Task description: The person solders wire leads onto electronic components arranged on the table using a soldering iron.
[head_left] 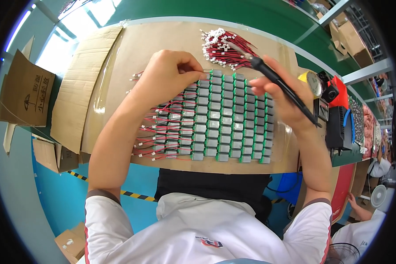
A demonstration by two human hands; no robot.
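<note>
Our left hand (169, 72) pinches a wire (205, 70) over the batteries (224, 119); our right hand (286, 94) grips the soldering iron (277, 81)

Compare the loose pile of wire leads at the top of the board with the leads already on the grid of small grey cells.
The loose pile of wire leads lies tangled in a heap, apart from any cell; the attached leads fan out in rows leftward from the grid of cells. The pile sits beyond the soldering iron in the right hand; the attached leads lie under the left hand. Both are red wires with white connectors.
</note>
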